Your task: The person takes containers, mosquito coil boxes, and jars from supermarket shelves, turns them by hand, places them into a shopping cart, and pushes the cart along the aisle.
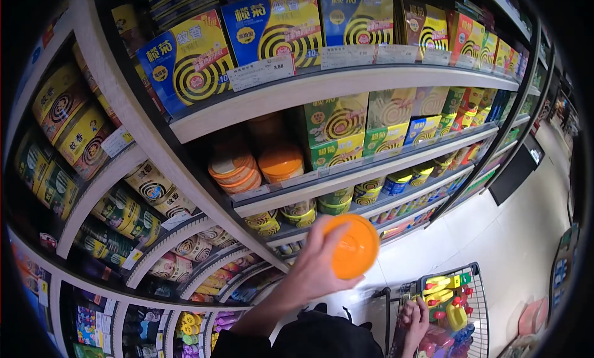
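Note:
In front of the shelves, my left hand is closed around a round tub with an orange lid. The lid faces me and hides most of the tub's body. Two similar orange-lidded tubs stand on the middle shelf beyond it. Lower right, my right hand has curled fingers at the near side of a shopping cart; what they grip, if anything, is hidden. Yellow bottles with red caps and other packages lie inside the cart.
Boxes of mosquito coils line the upper shelf above price tags. Several round tubs fill the shelves at left. Pale tiled floor runs along the aisle, with a dark panel by the shelf end.

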Motion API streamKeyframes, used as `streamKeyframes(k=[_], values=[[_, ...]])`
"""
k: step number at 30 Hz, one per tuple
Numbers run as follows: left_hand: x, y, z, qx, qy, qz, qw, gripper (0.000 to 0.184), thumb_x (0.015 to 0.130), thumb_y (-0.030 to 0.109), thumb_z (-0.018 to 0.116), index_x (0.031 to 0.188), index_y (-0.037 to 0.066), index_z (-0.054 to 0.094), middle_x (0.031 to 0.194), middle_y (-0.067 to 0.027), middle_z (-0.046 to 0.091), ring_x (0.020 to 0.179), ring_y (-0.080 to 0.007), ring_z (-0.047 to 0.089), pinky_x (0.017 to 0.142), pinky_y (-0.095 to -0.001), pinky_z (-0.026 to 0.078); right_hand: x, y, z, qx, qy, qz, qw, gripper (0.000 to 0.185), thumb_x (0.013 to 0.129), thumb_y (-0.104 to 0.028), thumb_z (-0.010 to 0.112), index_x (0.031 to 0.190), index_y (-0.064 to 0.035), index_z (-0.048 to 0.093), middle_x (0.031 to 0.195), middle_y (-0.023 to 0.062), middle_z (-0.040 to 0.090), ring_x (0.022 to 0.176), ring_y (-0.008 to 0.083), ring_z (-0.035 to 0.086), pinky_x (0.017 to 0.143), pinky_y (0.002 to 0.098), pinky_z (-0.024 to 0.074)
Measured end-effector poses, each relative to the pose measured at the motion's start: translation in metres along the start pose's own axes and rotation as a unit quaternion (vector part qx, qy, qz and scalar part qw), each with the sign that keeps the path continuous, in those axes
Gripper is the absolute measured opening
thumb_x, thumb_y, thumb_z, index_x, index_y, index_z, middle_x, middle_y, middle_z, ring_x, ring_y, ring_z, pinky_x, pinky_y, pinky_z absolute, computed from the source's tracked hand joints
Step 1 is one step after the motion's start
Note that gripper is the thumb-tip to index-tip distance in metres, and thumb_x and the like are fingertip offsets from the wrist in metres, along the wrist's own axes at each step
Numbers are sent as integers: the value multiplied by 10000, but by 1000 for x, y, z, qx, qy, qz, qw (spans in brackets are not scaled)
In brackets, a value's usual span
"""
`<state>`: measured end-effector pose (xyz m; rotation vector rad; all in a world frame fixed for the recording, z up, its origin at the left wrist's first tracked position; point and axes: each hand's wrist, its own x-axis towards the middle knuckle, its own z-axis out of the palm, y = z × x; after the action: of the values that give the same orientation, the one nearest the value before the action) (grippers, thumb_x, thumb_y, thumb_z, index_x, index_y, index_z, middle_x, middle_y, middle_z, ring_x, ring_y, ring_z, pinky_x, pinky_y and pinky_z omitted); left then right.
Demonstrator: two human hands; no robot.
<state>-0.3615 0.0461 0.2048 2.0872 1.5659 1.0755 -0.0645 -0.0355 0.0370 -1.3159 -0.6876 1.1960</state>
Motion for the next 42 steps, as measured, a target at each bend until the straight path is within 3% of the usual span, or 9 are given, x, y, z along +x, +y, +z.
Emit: streamKeyframes(k=[4, 10, 14, 17, 26, 28, 34, 37, 42], values=[[-24, 4, 83, -34, -145, 83, 985, 797, 682, 340, 780, 1333, 37, 432, 1320, -260, 313, 1211, -457, 391, 1022, -493, 389, -12, -33, 45, 125, -104, 18, 987, 631, 939, -326, 570, 1393, 34, 322, 1197, 164, 550, 983, 194, 611, 752, 304, 530], [-38, 25, 131, -97, -282, 96, 950, 912, 631, 358, 831, 1377, 55, 404, 1393, -251, 310, 1272, -427, 375, 1055, -474, 367, -13, -22, 17, 70, -46, 65, 994, 484, 898, -103, 585, 1334, 45, 435, 1249, 123, 551, 1137, 184, 533, 988, 305, 411], [-38, 24, 139, -249, -272, -25, 929, 846, 755, 205, 745, 1442, 23, 285, 1394, -229, 355, 1259, -364, 431, 1025, -380, 401, -20, -23, 1, 115, 13, 58, 992, 486, 893, -73, 583, 1341, 40, 432, 1263, 114, 547, 1174, 174, 506, 1015, 299, 382], [-44, -3, 163, -483, -358, -232, 764, 643, 901, 45, 522, 1469, -9, 226, 1358, -189, 421, 1245, -212, 457, 1010, -310, 391, -27, -35, -7, 110, 16, 17, 994, 514, 901, -72, 580, 1373, 25, 399, 1303, 110, 515, 1212, 172, 477, 1046, 296, 344], [-40, 35, 207, -483, -454, -218, 717, 663, 883, 89, 594, 1429, -75, 257, 1403, -195, 416, 1275, -246, 451, 1078, -354, 333, -41, -24, -57, 29, 76, -30, 996, 477, 975, -156, 516, 1406, 2, 385, 1374, 92, 460, 1260, 149, 429, 1065, 289, 318], [-39, 44, 216, -509, -460, -209, 697, 622, 892, -82, 498, 1453, -39, 233, 1344, -174, 461, 1211, -217, 508, 1004, -319, 412, -44, -25, -70, 14, 81, -56, 995, 466, 985, -184, 500, 1401, 0, 396, 1372, 88, 468, 1264, 148, 421, 1071, 289, 306], [-40, 66, 260, -433, -488, -228, 723, 470, 972, 157, 445, 1389, -29, 333, 1195, -141, 585, 991, -165, 618, 808, -267, 514, -61, -26, -119, 72, 89, 3, 993, 484, 1000, -219, 473, 1424, -11, 366, 1248, 74, 549, 1094, 111, 549, 934, 253, 437], [-43, 69, 296, -497, -524, -437, 536, 487, 972, 336, 361, 1331, 12, 412, 1041, -131, 632, 689, -182, 667, 498, -273, 548, -69, -40, -138, 134, 43, -20, 990, 500, 1013, -214, 443, 1462, -41, 303, 1160, 73, 583, 964, 116, 600, 838, 252, 486], [-81, 59, 344, -589, -520, -542, 297, 496, 951, 410, 453, 1279, 39, 481, 1073, -192, 607, 814, -288, 639, 338, -234, 436, -70, -61, -170, -39, -31, -77, 996, 507, 1001, -114, 410, 1475, -25, 254, 1106, 88, 635, 992, 130, 603, 873, 288, 478]])
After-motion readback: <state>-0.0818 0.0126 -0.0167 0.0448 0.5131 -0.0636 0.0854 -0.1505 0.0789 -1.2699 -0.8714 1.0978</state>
